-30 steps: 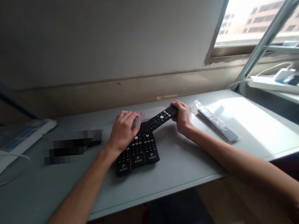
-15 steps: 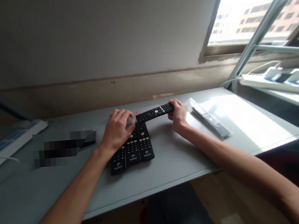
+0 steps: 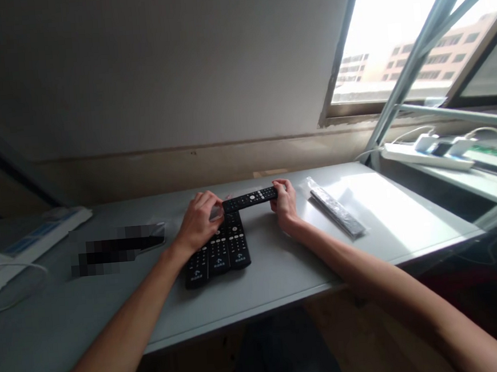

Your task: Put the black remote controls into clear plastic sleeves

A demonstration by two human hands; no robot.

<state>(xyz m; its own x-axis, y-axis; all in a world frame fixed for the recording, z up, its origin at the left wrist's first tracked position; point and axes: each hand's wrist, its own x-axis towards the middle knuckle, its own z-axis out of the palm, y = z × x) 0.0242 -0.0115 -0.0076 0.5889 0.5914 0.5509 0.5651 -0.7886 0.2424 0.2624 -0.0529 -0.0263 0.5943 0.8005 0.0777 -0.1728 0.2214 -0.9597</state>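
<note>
A black remote control (image 3: 250,199) is held level just above the grey table (image 3: 281,275). My right hand (image 3: 285,204) grips its right end with curled fingers. My left hand (image 3: 199,222) is closed at its left end, where a scrap of clear plastic wrap shows by the fingers. Under and in front of my left hand three black remotes (image 3: 219,251) lie side by side, buttons up.
A remote in a clear plastic bag (image 3: 335,214) lies to the right of my right hand. A dark flat object, partly blurred out (image 3: 119,246), lies at the left. White items and a cable (image 3: 16,244) sit far left. A power strip (image 3: 426,152) lies on the window ledge.
The held remote has turned from slanting to level and shifted slightly left. Both hands stay at its ends. The camera view has tilted and moved a little.
</note>
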